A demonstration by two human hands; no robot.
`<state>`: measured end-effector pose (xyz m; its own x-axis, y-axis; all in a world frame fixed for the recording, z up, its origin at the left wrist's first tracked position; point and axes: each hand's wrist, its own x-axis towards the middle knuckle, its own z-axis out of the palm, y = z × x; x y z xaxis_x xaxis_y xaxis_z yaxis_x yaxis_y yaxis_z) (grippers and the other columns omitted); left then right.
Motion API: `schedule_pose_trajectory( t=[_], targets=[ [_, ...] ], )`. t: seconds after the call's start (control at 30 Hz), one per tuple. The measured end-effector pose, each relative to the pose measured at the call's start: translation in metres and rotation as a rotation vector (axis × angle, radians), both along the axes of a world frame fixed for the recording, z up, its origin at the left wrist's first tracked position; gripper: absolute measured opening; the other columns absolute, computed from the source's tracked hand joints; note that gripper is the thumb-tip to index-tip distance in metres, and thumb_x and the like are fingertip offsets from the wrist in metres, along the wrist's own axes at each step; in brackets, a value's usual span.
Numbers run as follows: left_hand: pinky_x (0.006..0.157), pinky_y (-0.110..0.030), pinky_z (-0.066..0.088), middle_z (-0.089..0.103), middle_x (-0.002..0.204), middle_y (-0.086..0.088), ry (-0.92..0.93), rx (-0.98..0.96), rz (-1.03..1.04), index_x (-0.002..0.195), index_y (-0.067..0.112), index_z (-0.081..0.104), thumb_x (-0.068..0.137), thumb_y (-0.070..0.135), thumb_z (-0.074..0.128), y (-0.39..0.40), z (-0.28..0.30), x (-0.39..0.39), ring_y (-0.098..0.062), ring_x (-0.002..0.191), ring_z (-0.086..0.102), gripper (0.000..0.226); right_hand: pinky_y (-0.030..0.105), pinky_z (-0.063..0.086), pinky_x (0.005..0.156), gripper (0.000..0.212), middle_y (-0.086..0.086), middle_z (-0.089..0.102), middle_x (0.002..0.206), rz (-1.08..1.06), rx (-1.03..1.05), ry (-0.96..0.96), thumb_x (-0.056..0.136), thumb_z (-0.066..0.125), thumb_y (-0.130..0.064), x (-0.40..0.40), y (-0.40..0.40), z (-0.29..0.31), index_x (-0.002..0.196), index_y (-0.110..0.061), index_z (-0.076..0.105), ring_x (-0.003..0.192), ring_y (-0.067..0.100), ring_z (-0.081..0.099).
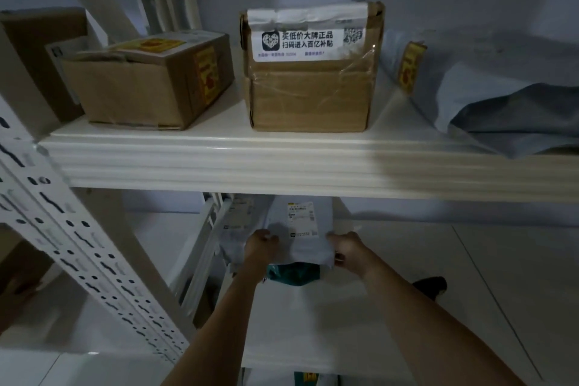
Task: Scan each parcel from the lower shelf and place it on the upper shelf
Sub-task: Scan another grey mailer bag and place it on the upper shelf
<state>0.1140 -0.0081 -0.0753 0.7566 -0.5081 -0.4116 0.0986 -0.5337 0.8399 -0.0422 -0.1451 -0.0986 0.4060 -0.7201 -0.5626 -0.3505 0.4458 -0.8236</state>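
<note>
Both hands on the parcel — lower shelf

Left hand (261, 244) and right hand (346, 249) grip the mailer (300, 229); upper shelf (219, 163) lies toward 12 o'clock.

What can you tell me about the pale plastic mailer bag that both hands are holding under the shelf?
The pale grey-white plastic mailer bag is soft and creased, with a white printed shipping label on its upper face. It sits below the cream upper shelf. The left hand grips its left edge and the right hand its right edge. A teal package peeks out beneath it.

hands (261, 244): two, bare | forearms: bare, no sleeves | shoe (430, 287): dark
</note>
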Motion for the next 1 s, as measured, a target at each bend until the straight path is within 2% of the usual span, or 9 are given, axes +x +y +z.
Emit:
schedule_pose_trajectory(
  t=[0.17,0.3,0.43,0.5,0.6,0.73,0.83,0.93,1.0],
  targets=[
    [0.092,-0.042,0.055,0.065,0.117,-0.017,0.056,-0.070,-0.033,0.124,0.005,0.062,0.083,0.020,0.060,0.010,0.004,-0.003,-0.032,0.101,0.064,0.044,0.036,0.057,0.078,0.055,0.028,0.071,0.107,0.046,0.049,-0.110,0.089,0.067,-0.047,-0.013,-0.003,0.014,0.107,0.005,0.071,0.099,0.037,0.070],
    [0.069,-0.034,0.048,0.057,0.086,-0.017,0.182,-0.133,0.014,0.093,0.007,0.065,0.093,0.011,0.055,0.018,0.010,-0.014,-0.027,0.076,0.053,0.011,0.031,0.058,0.071,0.039,0.022,0.072,0.112,0.052,0.103,-0.271,0.094,0.066,-0.024,-0.031,-0.005,0.026,0.116,0.009,0.066,0.100,0.032,0.072],
    [0.065,-0.041,0.057,0.056,0.094,-0.029,0.328,-0.268,-0.043,0.126,0.000,0.048,0.091,0.022,0.067,0.024,0.016,-0.029,-0.040,0.081,0.060,0.046,0.033,0.058,0.070,0.041,0.021,0.074,0.105,0.043,0.026,-0.228,0.093,0.068,-0.023,-0.054,0.001,0.042,0.115,0.011,0.066,0.092,0.035,0.073],
    [0.061,-0.038,0.057,0.065,0.089,-0.020,0.474,-0.345,-0.083,0.114,0.006,0.056,0.088,0.025,0.071,0.025,0.032,-0.043,-0.033,0.076,0.063,0.035,0.037,0.056,0.075,0.039,0.021,0.074,0.104,0.028,0.011,-0.211,0.093,0.068,-0.023,-0.071,0.004,0.049,0.114,0.009,0.068,0.095,0.038,0.072],
    [0.066,-0.039,0.060,0.076,0.101,-0.014,0.631,-0.367,-0.230,0.112,0.008,0.068,0.089,0.029,0.070,0.020,0.043,-0.061,-0.031,0.088,0.073,0.031,0.043,0.055,0.088,0.038,0.021,0.073,0.110,0.029,0.077,-0.283,0.095,0.064,-0.023,-0.101,0.008,0.056,0.118,0.006,0.067,0.104,0.039,0.069],
    [0.069,-0.041,0.061,0.073,0.116,-0.013,0.627,-0.374,-0.239,0.127,0.013,0.063,0.086,0.024,0.074,0.012,0.033,-0.088,-0.033,0.105,0.069,0.044,0.038,0.059,0.081,0.034,0.016,0.072,0.117,0.112,0.158,-0.337,0.098,0.057,-0.027,-0.136,0.010,0.064,0.119,-0.002,0.067,0.104,0.031,0.071],
    [0.078,-0.046,0.060,0.071,0.119,-0.016,0.684,-0.462,-0.232,0.128,0.012,0.062,0.084,0.011,0.075,0.010,0.024,-0.110,-0.035,0.109,0.067,0.045,0.046,0.053,0.097,0.041,0.014,0.072,0.117,0.167,0.105,-0.287,0.097,0.059,-0.035,-0.148,0.007,0.061,0.122,-0.003,0.067,0.109,0.032,0.069],
    [0.092,-0.053,0.055,0.069,0.122,-0.016,0.674,-0.513,-0.209,0.129,0.014,0.062,0.080,0.009,0.078,0.008,0.014,-0.120,-0.037,0.113,0.065,0.052,0.034,0.056,0.078,0.060,0.011,0.074,0.105,0.061,-0.008,-0.186,0.093,0.053,-0.058,-0.154,-0.004,0.049,0.109,-0.004,0.073,0.094,0.029,0.069],
    [0.091,-0.052,0.055,0.070,0.121,-0.016,0.650,-0.526,-0.148,0.127,0.013,0.063,0.077,0.009,0.080,0.010,0.012,-0.124,-0.037,0.112,0.066,0.053,0.037,0.057,0.076,0.054,0.016,0.073,0.101,-0.180,-0.185,-0.007,0.097,0.052,-0.050,-0.166,-0.014,0.030,0.104,0.000,0.071,0.090,0.033,0.069]
  ],
)
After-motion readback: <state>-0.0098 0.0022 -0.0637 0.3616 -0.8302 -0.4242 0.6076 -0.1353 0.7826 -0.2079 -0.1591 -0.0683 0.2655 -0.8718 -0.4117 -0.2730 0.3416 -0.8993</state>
